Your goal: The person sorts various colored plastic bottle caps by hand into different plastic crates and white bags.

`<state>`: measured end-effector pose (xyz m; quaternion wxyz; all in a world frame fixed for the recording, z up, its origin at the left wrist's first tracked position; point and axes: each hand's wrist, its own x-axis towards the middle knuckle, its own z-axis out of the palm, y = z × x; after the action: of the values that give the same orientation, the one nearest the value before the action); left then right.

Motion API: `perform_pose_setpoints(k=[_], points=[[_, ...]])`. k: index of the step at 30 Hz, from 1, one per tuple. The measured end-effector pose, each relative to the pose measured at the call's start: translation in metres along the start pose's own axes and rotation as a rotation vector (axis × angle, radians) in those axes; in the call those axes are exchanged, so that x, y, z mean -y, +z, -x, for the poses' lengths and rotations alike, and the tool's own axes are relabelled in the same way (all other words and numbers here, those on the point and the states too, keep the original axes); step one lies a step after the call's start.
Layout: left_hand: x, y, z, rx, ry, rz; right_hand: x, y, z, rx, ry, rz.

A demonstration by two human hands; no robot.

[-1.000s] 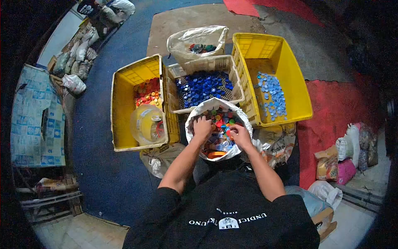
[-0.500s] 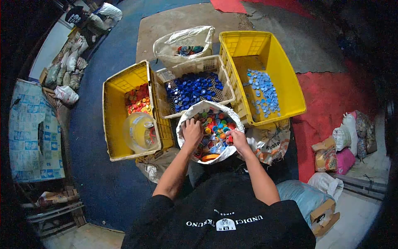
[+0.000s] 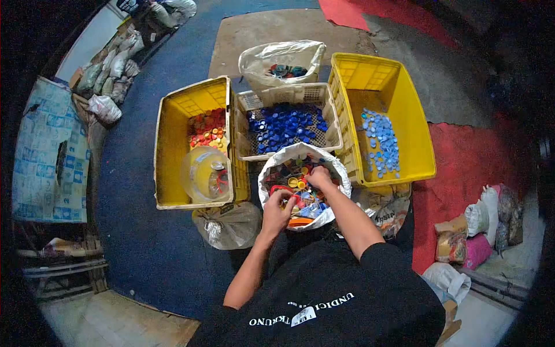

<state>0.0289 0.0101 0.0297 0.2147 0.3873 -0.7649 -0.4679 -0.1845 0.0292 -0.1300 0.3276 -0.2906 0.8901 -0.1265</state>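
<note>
A round white sack (image 3: 264, 195) full of mixed caps and lids stands in front of me. My left hand (image 3: 279, 213) is at its near left side, fingers curled around something red. My right hand (image 3: 319, 177) reaches into the upper right of the sack, fingertips down among the caps and closed; what they hold is hidden. Yellow caps (image 3: 297, 183) lie just left of it, and an orange lid (image 3: 300, 222) rests at the sack's near edge. Beyond the sack, a white crate (image 3: 289, 151) holds dark blue caps (image 3: 287, 126).
A yellow crate (image 3: 167, 115) at left holds red and orange caps and a clear round container (image 3: 199, 173). The right yellow crate (image 3: 413, 127) holds light blue caps. A white bag (image 3: 254, 61) stands behind. Sacks (image 3: 228, 222) flank the round sack.
My left hand has moved down toward the sack's near side. My right hand has reached further in and up. The view has shifted, so the crates appear slightly further right.
</note>
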Motion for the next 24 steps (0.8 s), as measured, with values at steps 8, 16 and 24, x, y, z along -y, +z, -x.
perform_pose_setpoints(k=[8, 16, 24], points=[[0.000, -0.005, 0.019, -0.025, -0.281, 0.335, -0.005, -0.020, 0.020, 0.176, -0.024, -0.617], [0.023, 0.028, 0.002, 0.197, -0.651, 1.046, -0.012, -0.091, 0.130, 0.606, 0.116, -1.681], [0.005, 0.037, -0.002, 0.323, -0.764, 1.130, -0.022, -0.094, 0.166, 0.526, 0.121, -1.708]])
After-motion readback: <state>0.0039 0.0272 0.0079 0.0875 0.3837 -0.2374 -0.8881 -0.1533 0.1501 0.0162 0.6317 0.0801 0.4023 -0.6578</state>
